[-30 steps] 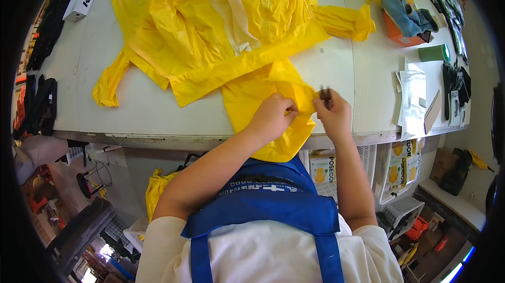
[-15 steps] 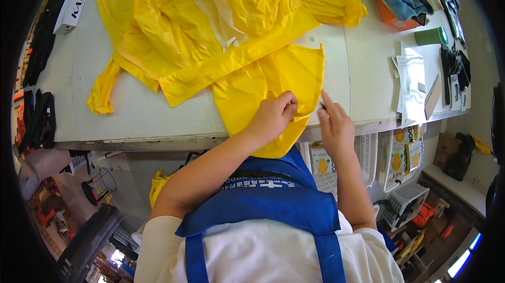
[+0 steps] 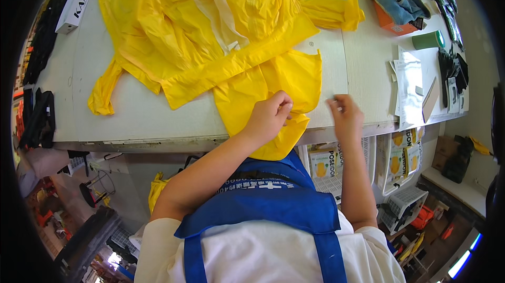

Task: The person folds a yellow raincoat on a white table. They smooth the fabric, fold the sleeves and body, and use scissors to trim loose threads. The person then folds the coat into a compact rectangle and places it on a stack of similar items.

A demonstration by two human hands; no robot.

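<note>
A yellow raincoat-like garment (image 3: 200, 46) lies rumpled across the white worktable, with one sleeve to the left and another to the right. Its near yellow panel (image 3: 294, 80) comes toward me and hangs over the table's front edge. My left hand (image 3: 271, 117) is closed on this panel, fingers curled into the fabric. Off to the right of the cloth, my right hand (image 3: 346, 117) hovers over the table edge, apart from the garment. Its fingers are pinched together and slightly blurred; whatever they hold is too small to make out.
At the right of the worktable (image 3: 142, 114) are an orange box (image 3: 386, 12) with blue cloth on it, a green roll (image 3: 428, 40), glossy sheets (image 3: 409, 85) and black packets. A white box (image 3: 77, 4) stands far left. White baskets (image 3: 402, 206) sit below the table.
My right hand has moved right, away from the edge of the yellow panel. My left hand stays on the fabric, almost in the same place.
</note>
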